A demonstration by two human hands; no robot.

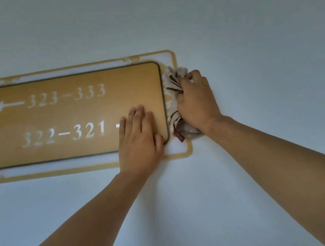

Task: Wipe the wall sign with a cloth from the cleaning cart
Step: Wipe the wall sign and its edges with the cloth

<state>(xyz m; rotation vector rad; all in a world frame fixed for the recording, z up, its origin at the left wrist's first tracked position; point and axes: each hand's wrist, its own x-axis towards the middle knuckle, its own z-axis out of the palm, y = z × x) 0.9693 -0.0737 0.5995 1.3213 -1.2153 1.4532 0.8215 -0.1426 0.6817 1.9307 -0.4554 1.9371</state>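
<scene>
A gold wall sign (pixel 67 113) with white room numbers and arrows hangs on the pale wall, framed by a white border with gold trim. My left hand (pixel 139 139) lies flat on the sign's lower right corner, fingers together, covering part of the lower arrow. My right hand (pixel 195 101) grips a crumpled beige cloth (pixel 171 83) with a small red tag and presses it against the sign's right border. Most of the cloth is hidden under that hand.
Plain pale wall (pixel 248 25) surrounds the sign on all sides. Both of my forearms reach up from the bottom of the view. No cart or other objects are in view.
</scene>
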